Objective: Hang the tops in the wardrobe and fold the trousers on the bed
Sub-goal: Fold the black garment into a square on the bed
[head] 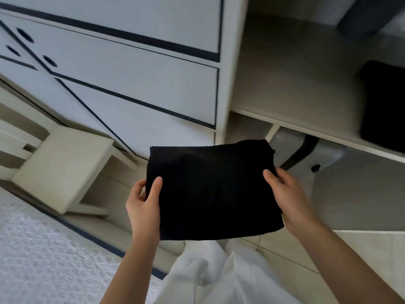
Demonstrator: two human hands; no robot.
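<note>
White clothing on the person fills the bottom edge, with both bare forearms reaching up past it. Between the hands is a folded black garment, likely trousers, held flat in the air. The left hand pinches its left edge, thumb on top, fingers curled beneath the cloth. The right hand pinches the right edge likewise. Beyond the right fingertips runs a wardrobe shelf bearing another dark folded bundle.
</note>
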